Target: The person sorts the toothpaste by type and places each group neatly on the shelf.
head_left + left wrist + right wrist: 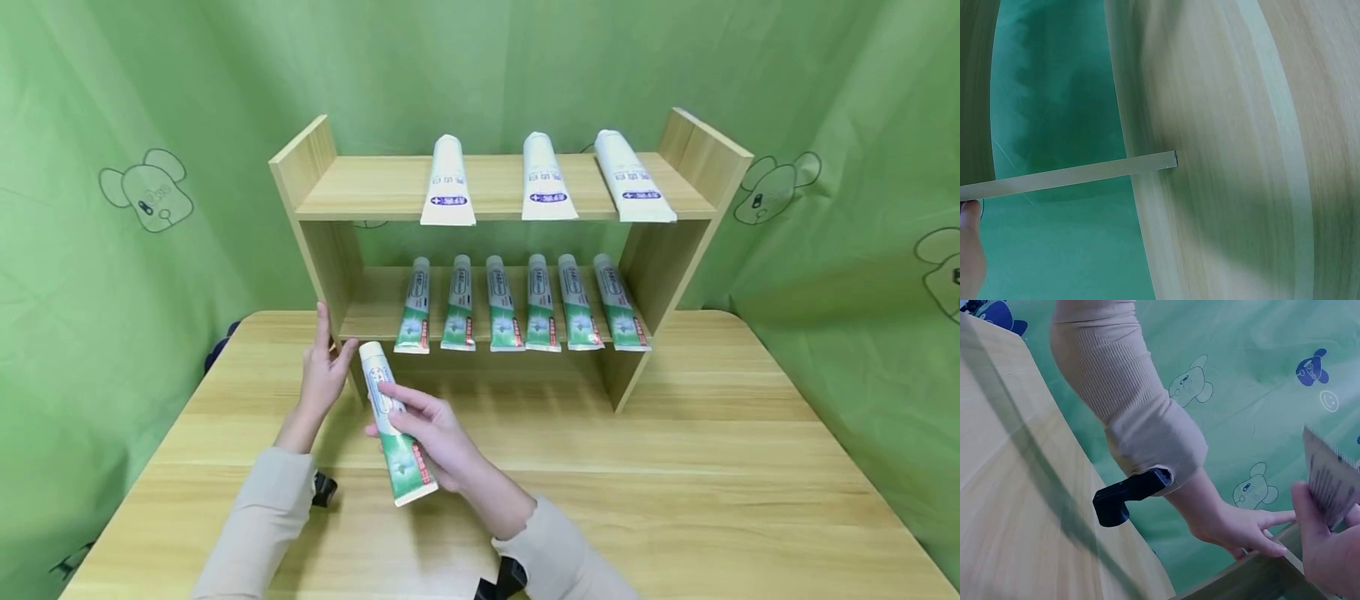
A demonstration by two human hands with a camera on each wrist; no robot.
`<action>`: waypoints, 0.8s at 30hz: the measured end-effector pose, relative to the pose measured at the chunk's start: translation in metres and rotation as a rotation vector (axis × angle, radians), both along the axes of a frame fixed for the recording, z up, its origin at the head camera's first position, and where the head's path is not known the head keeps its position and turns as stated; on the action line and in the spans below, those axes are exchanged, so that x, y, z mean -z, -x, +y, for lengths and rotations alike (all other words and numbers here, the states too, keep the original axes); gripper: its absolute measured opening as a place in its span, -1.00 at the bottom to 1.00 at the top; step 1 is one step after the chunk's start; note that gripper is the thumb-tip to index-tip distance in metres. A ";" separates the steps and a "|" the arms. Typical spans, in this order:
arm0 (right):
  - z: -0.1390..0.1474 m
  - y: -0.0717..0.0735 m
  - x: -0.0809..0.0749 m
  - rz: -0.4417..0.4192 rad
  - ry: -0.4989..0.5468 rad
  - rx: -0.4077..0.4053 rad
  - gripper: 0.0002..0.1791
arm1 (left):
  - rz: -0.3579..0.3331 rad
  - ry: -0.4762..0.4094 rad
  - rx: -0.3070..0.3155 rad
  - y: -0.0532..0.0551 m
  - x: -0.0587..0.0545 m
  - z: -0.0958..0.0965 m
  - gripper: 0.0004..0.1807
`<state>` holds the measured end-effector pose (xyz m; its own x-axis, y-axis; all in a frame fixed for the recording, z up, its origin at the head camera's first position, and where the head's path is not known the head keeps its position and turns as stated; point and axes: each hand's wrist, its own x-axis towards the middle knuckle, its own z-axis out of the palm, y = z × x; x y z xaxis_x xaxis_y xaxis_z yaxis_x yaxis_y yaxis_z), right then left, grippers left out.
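My right hand (442, 437) holds a white and green toothpaste tube (401, 462) between thumb and fingers, in front of the wooden shelf's lower left corner. The tube's white cap points up and away, its flat crimped end toward me. In the right wrist view, part of the tube (1330, 481) shows beside the right thumb. My left hand (318, 375) is at the left side panel (318, 242) of the shelf, index finger straight up and thumb tip at the front edge. The left wrist view catches only part of the left hand (969, 250) against the wood.
Several similar green and white tubes (502, 308) lie in a row on the middle shelf board (375, 304). Three white tubes (547, 179) lie on the top board (360, 187), ends overhanging. The unit stands on a wooden table (712, 467) before a green curtain (480, 67).
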<state>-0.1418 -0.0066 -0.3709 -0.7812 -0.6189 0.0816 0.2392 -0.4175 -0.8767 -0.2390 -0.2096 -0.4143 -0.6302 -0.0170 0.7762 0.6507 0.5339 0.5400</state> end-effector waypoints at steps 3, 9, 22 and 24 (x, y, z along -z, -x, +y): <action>0.006 0.002 -0.003 0.027 0.038 -0.144 -0.23 | 0.031 0.024 -0.012 -0.003 -0.004 0.003 0.09; 0.015 0.006 -0.008 0.154 0.117 -0.355 0.03 | -0.017 -0.021 0.022 -0.022 -0.027 0.014 0.09; 0.004 -0.005 -0.011 0.235 -0.063 0.076 -0.44 | -0.049 -0.031 0.008 -0.004 -0.001 0.001 -0.06; 0.002 -0.005 -0.012 0.261 -0.090 0.115 -0.52 | -0.045 -0.020 0.001 -0.004 -0.002 0.001 -0.13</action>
<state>-0.1367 -0.0047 -0.3590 -0.8064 -0.5413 0.2381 -0.0439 -0.3468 -0.9369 -0.2350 -0.2086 -0.4125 -0.6645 -0.0316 0.7466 0.6258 0.5224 0.5791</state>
